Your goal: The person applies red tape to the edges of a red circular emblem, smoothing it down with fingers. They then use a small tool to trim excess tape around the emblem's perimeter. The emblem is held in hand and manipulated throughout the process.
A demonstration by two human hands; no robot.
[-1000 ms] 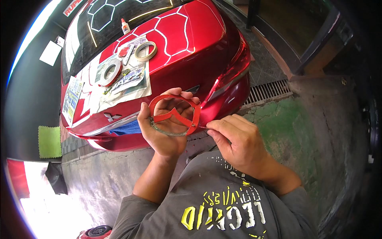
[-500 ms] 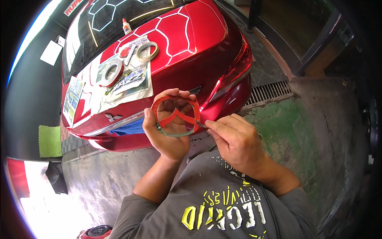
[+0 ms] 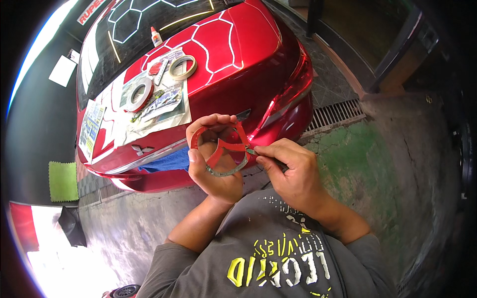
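My left hand is wrapped round a ring-shaped car emblem with a peaked bar inside, held up in front of my chest. Red strips cover much of the emblem's facing side, while its lower rim shows grey-green. At the emblem's right edge, my right hand pinches a small thin dark piece between thumb and fingertips. Its tip meets the rim near the end of the inner bar. Whether the piece is a blade or a scrap of tape is too small to tell.
Ahead stands a red car with white hexagon lines. On its trunk lid lie newspaper sheets, a white-and-red tape roll, a cream tape roll and a glue bottle. A blue cloth hangs below the lid.
My left hand has tilted and turned the emblem, which now shows more edge-on. My right hand has shifted slightly left, still pinching the small piece at the rim.
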